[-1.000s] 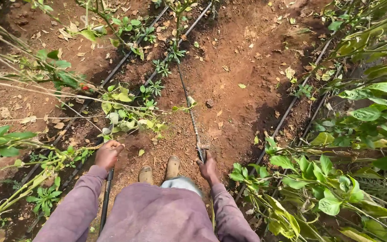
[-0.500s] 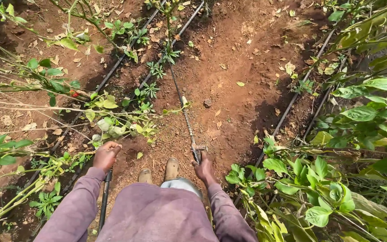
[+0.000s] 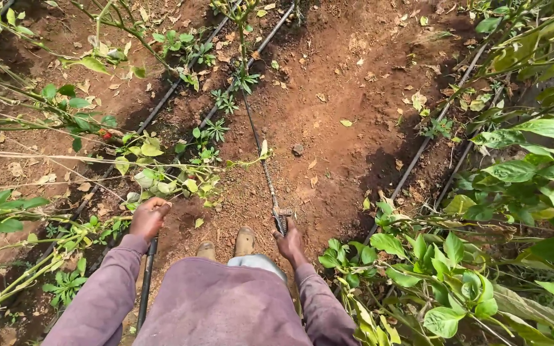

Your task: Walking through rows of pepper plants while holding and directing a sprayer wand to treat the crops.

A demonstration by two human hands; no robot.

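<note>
Head view: right hand [image 3: 290, 242] closes its fingers round the near end of a long thin metal-tipped tool handle [image 3: 266, 173] that runs far across bare red soil [image 3: 347, 96]; a low, steady grip would guide it best. Left hand [image 3: 148, 216], curled into a loose fist, hangs near left above a black drip hose [image 3: 147, 282], beside green weeds [image 3: 161, 179].

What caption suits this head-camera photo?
Right hand grips a long thin tool over red soil; left hand rests closed beside leafy plants.

Sunlit red soil [image 3: 354, 128], leafy plants [image 3: 520, 179]
</note>
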